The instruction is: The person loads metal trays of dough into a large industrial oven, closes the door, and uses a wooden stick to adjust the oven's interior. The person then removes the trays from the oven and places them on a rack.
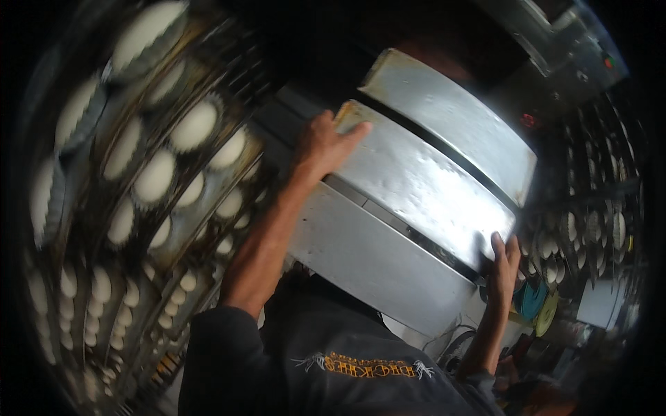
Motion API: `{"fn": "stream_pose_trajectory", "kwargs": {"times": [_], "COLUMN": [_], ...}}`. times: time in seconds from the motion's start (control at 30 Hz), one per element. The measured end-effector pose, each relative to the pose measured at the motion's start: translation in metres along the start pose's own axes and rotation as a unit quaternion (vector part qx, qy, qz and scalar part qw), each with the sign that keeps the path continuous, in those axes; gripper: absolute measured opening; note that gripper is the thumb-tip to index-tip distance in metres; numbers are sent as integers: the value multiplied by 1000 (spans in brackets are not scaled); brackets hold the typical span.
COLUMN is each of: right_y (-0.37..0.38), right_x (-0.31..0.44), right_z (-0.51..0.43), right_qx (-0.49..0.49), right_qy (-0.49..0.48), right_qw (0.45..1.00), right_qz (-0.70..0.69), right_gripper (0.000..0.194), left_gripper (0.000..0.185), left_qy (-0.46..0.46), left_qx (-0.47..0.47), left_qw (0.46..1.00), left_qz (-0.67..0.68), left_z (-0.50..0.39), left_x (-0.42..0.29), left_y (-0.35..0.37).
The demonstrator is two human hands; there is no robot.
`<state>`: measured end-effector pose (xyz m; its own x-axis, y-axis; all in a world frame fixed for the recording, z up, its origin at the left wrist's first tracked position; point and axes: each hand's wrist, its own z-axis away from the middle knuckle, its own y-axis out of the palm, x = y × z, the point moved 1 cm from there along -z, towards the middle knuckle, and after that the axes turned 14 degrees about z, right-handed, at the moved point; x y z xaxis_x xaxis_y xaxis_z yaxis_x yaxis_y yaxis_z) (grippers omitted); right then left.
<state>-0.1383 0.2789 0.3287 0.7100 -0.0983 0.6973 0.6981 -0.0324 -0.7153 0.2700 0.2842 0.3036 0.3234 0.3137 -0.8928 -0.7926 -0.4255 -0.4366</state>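
Three long, dented metal bread tins or covers with smooth faces lie side by side in front of me. My left hand grips the far-left end of the middle metal tin, thumb on its face. My right hand holds the opposite end, fingers along its edge. Beyond it is the far metal tin, separated by a dark gap. Closest to my body is the near metal tin, below my left forearm. Whether the three are joined, and what they contain, cannot be seen.
On the left stands a rack of trays holding pale dough pieces, many in fluted moulds. A second loaded rack is at right. A metal panel with a red display is at upper right. Teal and green round objects sit lower right.
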Motion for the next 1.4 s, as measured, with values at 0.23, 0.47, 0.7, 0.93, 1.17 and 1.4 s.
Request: {"fn": "stream_pose_trajectory", "kwargs": {"times": [0.23,0.47,0.7,0.93,1.17,1.4], "right_y": [39,63,90,100,92,100], "right_x": [45,84,95,104,103,93], "right_z": [-97,-179,-258,-308,-338,-366], "right_qx": [88,117,151,149,148,158], "right_qy": [-74,-63,-62,-19,13,18], "right_qw": [979,984,973,970,969,955], "right_qz": [-166,-118,-164,-194,-197,-250], "right_gripper": [43,55,51,44,42,42], "left_gripper": [97,80,77,74,80,80], "left_qy": [-6,-5,-35,-16,-8,8], "left_qx": [-69,-87,-19,-22,26,20], "left_qw": [996,995,999,998,999,997], "left_qz": [-48,-46,-23,-50,-37,-73], "left_z": [-84,-168,-255,-326,-380,-411], "left_x": [-41,-62,-76,-83,-91,-96], "left_y": [-23,-33,-21,12,42,59]}}
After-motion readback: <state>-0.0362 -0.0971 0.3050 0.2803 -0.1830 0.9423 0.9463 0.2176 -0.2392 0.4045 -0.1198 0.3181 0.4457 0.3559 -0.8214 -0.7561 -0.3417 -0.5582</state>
